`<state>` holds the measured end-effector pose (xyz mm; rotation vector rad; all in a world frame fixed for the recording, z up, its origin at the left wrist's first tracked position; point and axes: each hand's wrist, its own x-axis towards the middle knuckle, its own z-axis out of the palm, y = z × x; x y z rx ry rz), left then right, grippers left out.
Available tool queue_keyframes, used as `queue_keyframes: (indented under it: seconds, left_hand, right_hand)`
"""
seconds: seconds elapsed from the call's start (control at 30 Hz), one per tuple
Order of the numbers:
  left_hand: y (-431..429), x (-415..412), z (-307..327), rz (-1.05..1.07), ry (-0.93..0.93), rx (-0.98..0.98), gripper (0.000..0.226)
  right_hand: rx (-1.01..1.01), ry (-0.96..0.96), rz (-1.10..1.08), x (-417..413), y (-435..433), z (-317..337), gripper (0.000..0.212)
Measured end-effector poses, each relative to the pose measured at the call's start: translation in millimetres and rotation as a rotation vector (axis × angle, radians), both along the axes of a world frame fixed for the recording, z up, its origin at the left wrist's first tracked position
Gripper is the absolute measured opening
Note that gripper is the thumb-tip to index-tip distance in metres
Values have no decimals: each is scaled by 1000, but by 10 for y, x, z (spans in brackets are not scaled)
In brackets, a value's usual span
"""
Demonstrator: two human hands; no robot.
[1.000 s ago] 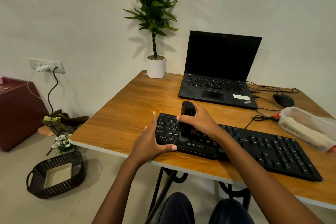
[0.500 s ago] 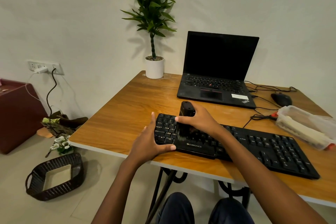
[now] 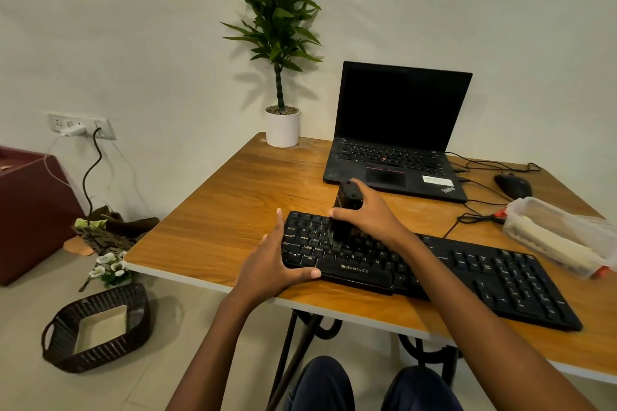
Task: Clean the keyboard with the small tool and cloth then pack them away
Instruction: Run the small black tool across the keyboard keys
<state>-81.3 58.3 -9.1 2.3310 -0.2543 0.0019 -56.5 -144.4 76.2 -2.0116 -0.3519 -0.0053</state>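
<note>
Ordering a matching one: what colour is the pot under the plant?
The pot is plain white, seen in the head view.

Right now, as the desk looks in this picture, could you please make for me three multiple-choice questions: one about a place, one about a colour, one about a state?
1. Where does the white plant pot stand?
A. On the table, beside the laptop
B. On the floor
C. On a shelf

2. What colour is the keyboard?
A. White
B. Red
C. Black

3. What does the right hand do?
A. Lies flat on the table
B. Grips the small tool, upright over the keys
C. Hangs idle under the table

Answers:
1 A: the pot sits on the table's far corner, left of the laptop.
2 C: its case and keys are black.
3 B: the fingers curl round the tool above the keyboard's left part.
</note>
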Motion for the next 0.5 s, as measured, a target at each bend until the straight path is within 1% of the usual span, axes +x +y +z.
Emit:
queue_keyframes:
  seconds: [0.03, 0.1, 0.13, 0.17, 0.2, 0.23, 0.27, 0.3, 0.37, 0.4, 0.43, 0.5]
  left_hand:
    - [-2, -3, 2, 0, -2, -2, 138]
    - [-7, -13, 5, 2, -4, -7, 140]
    - [-8, -16, 7, 4, -2, -12, 140]
    - [-6, -13, 6, 4, 2, -17, 141]
    - [-10, -20, 14, 1, 3, -24, 141]
    - [-7, -31, 30, -4, 9, -37, 140]
    - [3, -35, 50, -18, 20, -58, 139]
    - [22, -32, 77, -38, 38, -88, 139]
    - [115, -3, 123, -67, 81, -125, 140]
    - [180, 23, 130, -70, 84, -109, 142]
    - [247, 53, 125, -68, 86, -71, 144]
    - [354, 89, 77, -51, 91, 10, 144]
  right_hand:
    - [12, 36, 36, 1, -12, 13, 30]
    - [-17, 166, 164, -4, -32, 19, 21]
    - [-71, 137, 147, 1, -34, 7, 22]
    - [-139, 10, 66, 29, -34, 1, 28]
    - [-208, -163, -80, 83, -40, -22, 35]
    - [-206, -320, -223, 122, -39, -40, 39]
    - [-114, -406, -321, 126, -29, -24, 39]
    - [26, -400, -351, 123, -26, 1, 37]
    - [242, -241, -288, 100, -59, 67, 33]
    - [283, -137, -221, 85, -89, 109, 33]
    - [261, -43, -135, 72, -121, 140, 33]
    - [85, 88, 63, 64, -159, 180, 34]
